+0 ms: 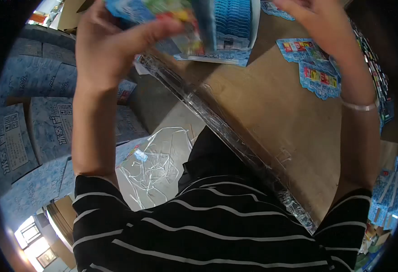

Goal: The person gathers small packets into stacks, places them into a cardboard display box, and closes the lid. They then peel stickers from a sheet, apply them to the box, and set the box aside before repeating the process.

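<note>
At the top left, my left hand (113,45) is closed on a blue printed pack (163,22), its thumb lying across the front. Motion blurs the pack, and the upper frame edge cuts it off. Right beside it stands an open box (255,27) holding a tight row of blue packs (231,20). My right hand (319,22) is at the top right, over the table and apart from the box. It looks open, with the fingertips partly cut off by the frame edge, and nothing shows in it. Below it lie several loose blue printed cards (319,77).
The brown tabletop (253,99) has a tape-covered edge (217,122) running diagonally before me. Blue printed cartons (49,122) are stacked at left. White straps (151,167) lie tangled on the floor. More blue packs (388,195) stand at far right.
</note>
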Motion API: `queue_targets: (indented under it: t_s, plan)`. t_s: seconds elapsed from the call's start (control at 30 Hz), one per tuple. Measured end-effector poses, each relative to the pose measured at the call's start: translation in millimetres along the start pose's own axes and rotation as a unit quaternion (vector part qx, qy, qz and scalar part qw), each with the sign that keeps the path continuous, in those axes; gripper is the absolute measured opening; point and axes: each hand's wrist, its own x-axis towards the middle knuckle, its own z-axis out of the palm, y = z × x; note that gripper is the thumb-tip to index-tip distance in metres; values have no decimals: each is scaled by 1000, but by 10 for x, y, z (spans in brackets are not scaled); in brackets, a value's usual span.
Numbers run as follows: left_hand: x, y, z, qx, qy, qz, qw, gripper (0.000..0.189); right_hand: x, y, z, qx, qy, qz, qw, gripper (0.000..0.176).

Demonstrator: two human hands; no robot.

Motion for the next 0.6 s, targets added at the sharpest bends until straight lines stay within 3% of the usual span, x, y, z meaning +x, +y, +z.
queue_targets:
  t_s: [0.07, 0.23, 0.33, 0.57, 0.6]
  plan:
    - [88, -162, -208, 39, -25, 12, 999, 29, 384, 225, 203, 8, -1, 14, 1000, 40]
    - [286, -312, -214, 134, -86, 34, 987, 27, 736, -92, 1097, 29, -6, 52, 998, 42]
    - [463, -385, -115, 192, -129, 45, 972, 26, 990, 236, 1095, 46, -6, 79, 996, 43]
    - [621, -738, -190, 313, -241, 48, 917, 25, 763, 966, 886, 99, -11, 158, 982, 46]
    - [677, -780, -144, 332, -258, 50, 906, 25, 1113, 1436, 955, 108, -11, 167, 980, 46]
